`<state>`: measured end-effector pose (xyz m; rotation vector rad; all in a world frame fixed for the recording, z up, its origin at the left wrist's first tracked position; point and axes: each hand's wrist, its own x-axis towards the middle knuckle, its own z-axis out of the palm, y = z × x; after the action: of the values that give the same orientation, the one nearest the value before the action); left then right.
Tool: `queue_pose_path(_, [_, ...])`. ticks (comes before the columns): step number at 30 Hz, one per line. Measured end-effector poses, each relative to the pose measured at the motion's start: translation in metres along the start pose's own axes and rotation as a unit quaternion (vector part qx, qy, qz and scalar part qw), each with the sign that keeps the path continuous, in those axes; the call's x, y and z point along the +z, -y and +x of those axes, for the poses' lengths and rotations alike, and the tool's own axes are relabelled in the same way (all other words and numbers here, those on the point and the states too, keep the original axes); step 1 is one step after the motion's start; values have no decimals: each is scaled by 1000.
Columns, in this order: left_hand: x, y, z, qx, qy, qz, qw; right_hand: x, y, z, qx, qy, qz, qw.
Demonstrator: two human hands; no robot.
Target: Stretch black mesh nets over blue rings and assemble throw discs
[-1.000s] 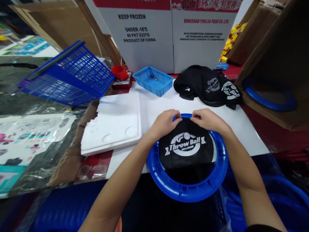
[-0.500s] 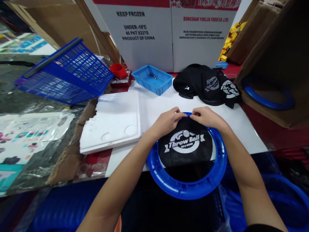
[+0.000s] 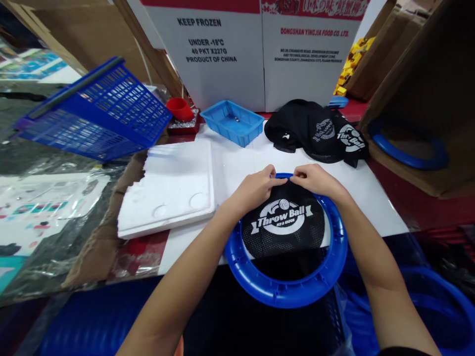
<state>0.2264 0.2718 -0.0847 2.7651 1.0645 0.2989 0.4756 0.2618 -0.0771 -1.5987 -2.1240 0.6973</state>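
Observation:
A blue plastic ring (image 3: 274, 292) lies over the front edge of the table, its near side reaching past the edge. Black mesh fabric (image 3: 285, 242) printed "Throw Ball" stretches across the ring's far half. My left hand (image 3: 260, 187) is at the far rim, its fingers closed on the fabric's top edge and the index finger pressed along it. Close beside it, my right hand (image 3: 313, 178) pinches the same edge against the rim. The fingers hide part of the edge they hold.
Behind the ring are a light-blue tray (image 3: 232, 126) with small bits inside and a pile of black fabric (image 3: 311, 131). White foam (image 3: 170, 188) and a blue basket (image 3: 100, 109) stand left. A cardboard box (image 3: 411, 183) at right holds another blue ring (image 3: 411, 155).
My left hand's index finger has straightened slightly along the fabric edge, and the fingers shifted a little at the rim. The whole view has drifted slightly; the ring stays in place.

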Motion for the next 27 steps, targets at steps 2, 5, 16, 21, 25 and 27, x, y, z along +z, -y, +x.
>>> queue_pose_path(2, [0, 0, 1, -4, 3, 4, 1000, 0, 1, 0, 8, -2, 1, 1000])
queue_pose_path(5, [0, -2, 2, -8, 4, 7, 1000, 0, 1, 4, 24, 3, 16, 1000])
queue_pose_path(16, [-3, 10, 17, 31, 11, 66, 997, -2, -5, 15, 57, 14, 58, 997])
queue_pose_path(21, [-15, -27, 0, 51, -55, 94, 993, -3, -17, 28, 67, -34, 4, 997])
queue_pose_path(25, [-8, -86, -53, 97, 54, -17, 994, -4, -14, 15, 43, -120, -29, 991])
queue_pose_path(27, [-1, -101, -73, 73, 79, -39, 993, -2, 2, -13, -13, -165, -40, 985])
